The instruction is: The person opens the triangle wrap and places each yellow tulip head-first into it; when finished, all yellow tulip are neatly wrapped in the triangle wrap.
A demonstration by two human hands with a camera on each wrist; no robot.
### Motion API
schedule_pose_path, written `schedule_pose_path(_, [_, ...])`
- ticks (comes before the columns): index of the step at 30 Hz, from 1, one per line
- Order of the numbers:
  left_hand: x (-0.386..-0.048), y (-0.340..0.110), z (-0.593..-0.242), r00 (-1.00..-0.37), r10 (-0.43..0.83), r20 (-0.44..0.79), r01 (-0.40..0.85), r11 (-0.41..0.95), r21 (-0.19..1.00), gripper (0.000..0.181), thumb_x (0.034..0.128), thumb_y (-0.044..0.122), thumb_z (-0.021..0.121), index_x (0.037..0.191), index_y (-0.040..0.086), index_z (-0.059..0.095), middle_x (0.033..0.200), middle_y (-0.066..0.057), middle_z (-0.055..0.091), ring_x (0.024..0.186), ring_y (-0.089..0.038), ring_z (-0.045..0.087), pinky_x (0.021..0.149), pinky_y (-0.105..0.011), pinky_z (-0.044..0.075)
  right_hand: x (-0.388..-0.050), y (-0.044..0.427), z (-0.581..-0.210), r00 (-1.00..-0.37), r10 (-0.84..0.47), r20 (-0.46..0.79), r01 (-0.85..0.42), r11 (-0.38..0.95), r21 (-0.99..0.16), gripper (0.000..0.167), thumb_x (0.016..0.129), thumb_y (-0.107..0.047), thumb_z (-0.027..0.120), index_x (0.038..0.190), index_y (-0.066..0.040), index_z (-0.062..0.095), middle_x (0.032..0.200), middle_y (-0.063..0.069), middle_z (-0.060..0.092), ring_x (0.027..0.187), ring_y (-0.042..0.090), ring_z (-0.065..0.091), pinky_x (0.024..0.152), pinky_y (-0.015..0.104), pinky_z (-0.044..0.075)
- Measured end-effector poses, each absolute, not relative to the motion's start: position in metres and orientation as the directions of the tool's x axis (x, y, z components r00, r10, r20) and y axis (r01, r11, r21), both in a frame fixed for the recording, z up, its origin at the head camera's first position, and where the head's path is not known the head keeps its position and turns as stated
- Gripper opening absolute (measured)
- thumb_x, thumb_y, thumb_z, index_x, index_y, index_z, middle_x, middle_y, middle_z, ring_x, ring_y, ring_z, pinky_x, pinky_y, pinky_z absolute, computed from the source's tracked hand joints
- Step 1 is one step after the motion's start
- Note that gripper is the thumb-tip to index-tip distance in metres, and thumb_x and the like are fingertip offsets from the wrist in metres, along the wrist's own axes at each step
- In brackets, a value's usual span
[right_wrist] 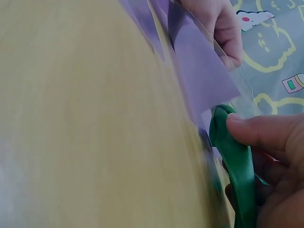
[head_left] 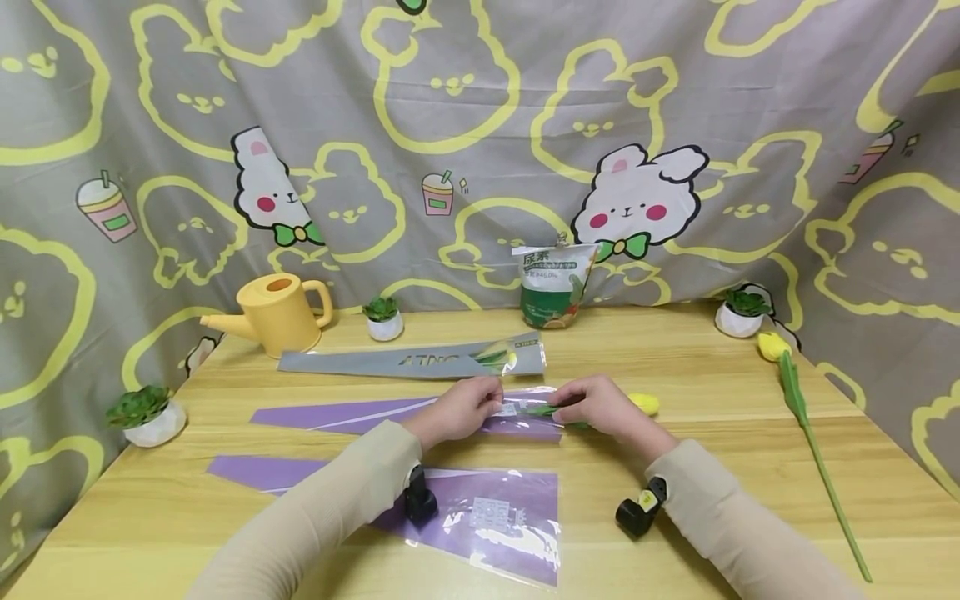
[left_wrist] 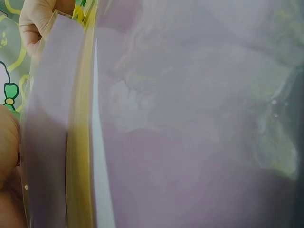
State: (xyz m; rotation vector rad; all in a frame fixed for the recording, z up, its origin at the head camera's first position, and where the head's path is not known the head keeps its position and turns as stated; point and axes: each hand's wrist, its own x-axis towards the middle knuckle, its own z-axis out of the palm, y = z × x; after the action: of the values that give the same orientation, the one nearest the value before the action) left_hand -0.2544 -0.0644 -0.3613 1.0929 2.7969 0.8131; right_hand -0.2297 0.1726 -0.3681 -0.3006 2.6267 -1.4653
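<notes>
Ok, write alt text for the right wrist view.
Right hand pinching a green leaf at the mouth of a purple sleeve, which the left hand grips farther up. Wooden tabletop fills the left side; patterned fabric shows at right.

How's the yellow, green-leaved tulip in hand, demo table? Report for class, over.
Left hand: pinching middle purple, clear-fronted plastic sleeve. Right hand: holding tulip by its green foliage, at sleeve's open end. No obstruction visible there.

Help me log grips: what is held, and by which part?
Right hand: yellow tulip, by its green leafy stem. Left hand: middle purple tapering plastic sleeve, by its far edge.
</notes>
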Motion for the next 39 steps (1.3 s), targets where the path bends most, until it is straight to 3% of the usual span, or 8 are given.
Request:
schedule_pose_path(8, [-0.254,-0.065,-0.366,-0.758,0.636,0.146,0.614,0.618,0.491,0.016,0.0891,0.009,0.059,0.076,0.012,0.05,0.075,0.003,0.048,0.076,-0.013,0.048,0.071,-0.029,0.04,-0.229,0.167,-0.371,-0.967,-0.255,0.006,-0.134,0.485,-0.864,0.021,0.073,-0.003,0.074,0.093,0.001,0.07,0.089,0.008,0.069,0.081,0.012,0.056,0.072,0.027,0.046])
schedule_pose_path(20, [-0.255,-0.065,-0.365,-0.774,0.619,0.132,0.59,0.631,0.503,0.014,0.0902,0.009,0.057,0.078,0.012,0.05,0.077,0.002,0.049,0.076,-0.014,0.048,0.071,-0.029,0.04,-0.222,0.186,-0.353,-0.966,-0.257,-0.02,-0.124,0.531,-0.838,0.027,0.083,-0.013,0.068,0.108,-0.002,0.066,0.105,0.01,0.065,0.095,0.019,0.057,0.083,0.032,0.046])
schedule_pose_path(28, [-0.256,-0.065,-0.363,-0.776,0.617,0.131,0.587,0.63,0.508,0.015,0.0902,0.01,0.057,0.078,0.012,0.05,0.078,0.001,0.049,0.076,-0.014,0.048,0.071,-0.03,0.04,-0.221,0.213,-0.345,-0.916,-0.395,0.07,-0.312,0.592,-0.743,0.041,0.083,-0.023,0.069,0.118,-0.001,0.061,0.116,0.014,0.063,0.113,0.03,0.054,0.096,0.049,0.04])
schedule_pose_path(39, [-0.256,-0.065,-0.365,-0.767,0.629,0.128,0.599,0.628,0.497,0.016,0.0899,0.009,0.058,0.077,0.012,0.049,0.078,0.002,0.048,0.077,-0.015,0.048,0.071,-0.029,0.04,-0.227,0.239,-0.346,-0.817,-0.576,0.027,-0.476,0.648,-0.594,0.072,0.076,-0.038,0.074,0.133,-0.003,0.048,0.134,0.017,0.049,0.125,0.04,0.041,0.1,0.057,0.031])
